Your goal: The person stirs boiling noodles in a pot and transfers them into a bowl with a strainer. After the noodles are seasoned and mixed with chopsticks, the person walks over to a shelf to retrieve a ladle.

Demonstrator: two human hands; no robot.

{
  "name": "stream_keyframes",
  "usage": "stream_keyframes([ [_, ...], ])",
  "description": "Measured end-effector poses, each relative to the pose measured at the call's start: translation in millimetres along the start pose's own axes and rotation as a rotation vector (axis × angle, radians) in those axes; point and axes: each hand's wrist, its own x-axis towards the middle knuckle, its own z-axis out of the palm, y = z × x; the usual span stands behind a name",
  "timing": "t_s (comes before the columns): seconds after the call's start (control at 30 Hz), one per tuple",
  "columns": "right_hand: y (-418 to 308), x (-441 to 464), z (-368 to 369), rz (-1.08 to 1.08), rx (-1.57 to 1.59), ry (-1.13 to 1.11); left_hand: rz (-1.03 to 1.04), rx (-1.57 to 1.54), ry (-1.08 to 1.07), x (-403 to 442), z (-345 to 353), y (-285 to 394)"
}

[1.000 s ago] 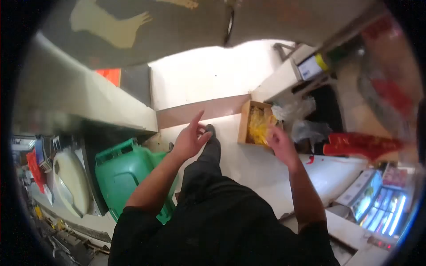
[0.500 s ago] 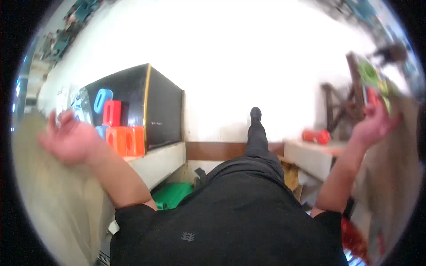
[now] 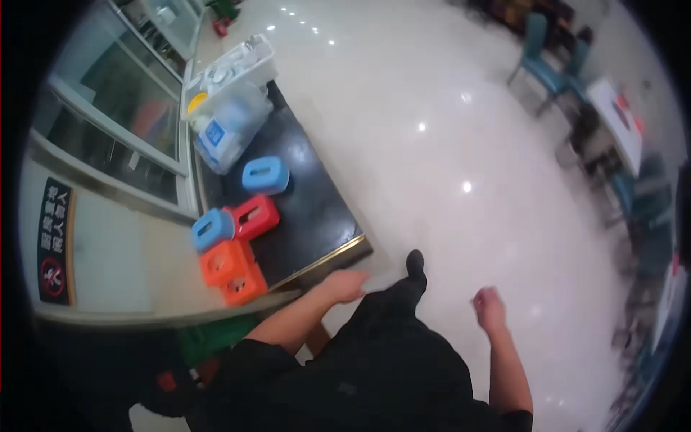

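My left hand (image 3: 345,285) hangs beside the near corner of a black table (image 3: 306,209), apart from it, its fingers smeared by motion. My right hand (image 3: 489,308) is over the pale floor, fingers curled in, with nothing visible in it. On the table are a blue box with a slot (image 3: 265,175), a red one (image 3: 256,217), another blue one (image 3: 211,229) and two orange ones (image 3: 223,262). Behind them lie a plastic bag (image 3: 224,133) and a white basket (image 3: 257,67) of small items.
Windows (image 3: 122,108) and a black sign (image 3: 55,241) line the left wall. Shiny floor (image 3: 425,173) stretches ahead. At the right stand teal chairs (image 3: 543,72) and a white table (image 3: 612,119). A green object (image 3: 216,338) is low at the left.
The view has turned and moved from the narrow passage into an open room. Both hands have come down from beside the doorway; the right hand's fingers are now curled.
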Motion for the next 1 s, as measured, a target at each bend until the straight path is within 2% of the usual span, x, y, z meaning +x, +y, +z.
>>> stream_keyframes([
  [0.03,9.6,40.3,2.7,-0.010,0.005,-0.077,-0.070,-0.007,-0.044,43.7,1.2,-16.4],
  [0.13,98.6,138.5,18.1,0.013,-0.126,-0.189,0.073,0.046,-0.129,140.8,-61.8,-29.3],
  [0.17,136.1,168.3,31.9,0.009,-0.147,-0.265,0.047,0.009,-0.146,171.2,-73.7,-36.9],
  [0.23,170.8,227.1,-0.9,-0.055,-0.418,-0.524,0.025,-0.201,0.063,220.9,-132.6,-42.3],
  [0.3,206.5,274.7,-21.0,0.245,-0.199,-0.647,-0.038,-0.303,0.122,262.3,-190.2,-56.2],
  [0.37,218.1,325.3,-40.5,0.683,0.244,-0.579,-0.092,-0.425,0.202,300.1,-244.4,-78.6],
  [0.4,215.1,353.0,-56.7,0.759,0.389,-0.559,-0.110,-0.437,0.213,319.6,-265.2,-95.6],
  [0.43,210.1,391.6,-67.8,0.335,0.031,-0.756,-0.168,-0.487,0.231,339.8,-282.5,-119.2],
  [0.47,161.3,436.6,-89.9,0.430,0.010,-0.680,-0.229,-0.544,0.250,358.7,-297.0,-143.4],
  [0.53,130.7,530.9,-111.9,0.430,-0.076,-0.663,-0.469,-0.684,0.396,394.2,-294.3,-200.3],
  [0.6,233.7,661.3,-54.7,0.222,-0.186,-0.870,-0.838,-0.841,0.505,410.1,-288.1,-238.7],
  [0.63,267.2,725.8,-35.2,0.138,-0.262,-0.979,-1.012,-0.826,0.429,411.0,-287.1,-249.0],
  [0.67,221.9,789.7,-48.4,-0.002,-0.389,-1.114,-1.183,-0.809,0.339,407.7,-297.1,-252.1],
  [0.7,182.0,862.5,-79.6,0.375,-0.152,-0.958,-1.121,-0.778,0.183,403.8,-304.6,-255.0],
  [0.73,147.0,929.8,-88.1,0.182,-0.270,-0.875,-1.047,-0.749,0.031,400.2,-324.9,-254.0],
  [0.77,108.0,998.7,-98.8,-0.271,-0.458,-0.792,-0.971,-0.794,0.091,403.4,-339.3,-259.5],
  [0.8,49.0,1067.5,-116.5,-0.271,-0.463,-0.795,-0.894,-0.837,0.159,409.2,-346.6,-267.6],
  [0.83,-35.2,1118.9,-138.7,0.090,-0.152,-0.647,-0.780,-0.731,0.205,428.3,-306.0,-293.8],
  [0.87,-52.4,1188.3,-130.6,-0.014,0.019,-0.564,-0.663,-0.623,0.250,455.2,-277.8,-325.2],
  [0.9,-136.8,1224.8,-158.7,-0.231,-0.156,-0.471,-0.650,-0.508,0.041,467.0,-309.8,-334.5],
  [0.93,-164.0,1277.4,-152.0,-0.266,-0.129,-0.374,-0.625,-0.381,-0.161,482.7,-350.4,-349.5],
  [1.0,-223.3,1348.3,-147.1,-0.179,0.080,-0.348,-0.910,-0.718,-0.186,534.2,-331.1,-403.5],
])
